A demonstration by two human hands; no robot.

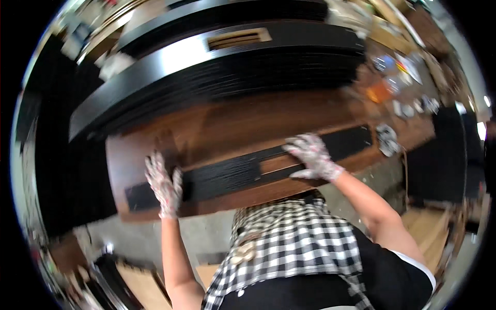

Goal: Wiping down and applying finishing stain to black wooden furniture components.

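A long black board [222, 178] with a rectangular cutout toward its right half lies flat along the near edge of a brown wooden tabletop [227, 119]. My left hand [165, 186], in a pale glove with reddish specks, is at the board's left part with its fingers stretched apart. Over the cutout's right end is my right hand [314, 157], gloved alike, fingers spread and thumb apart. It appears to touch the board's surface. Neither hand is wrapped round anything.
Behind the board rises a stack of black panels [227, 72], the top one with a similar cutout. At the right are a bottle of orange liquid [380, 92], a crumpled grey-white item [387, 139] and small clutter. A black panel [436, 155] stands beyond the right end.
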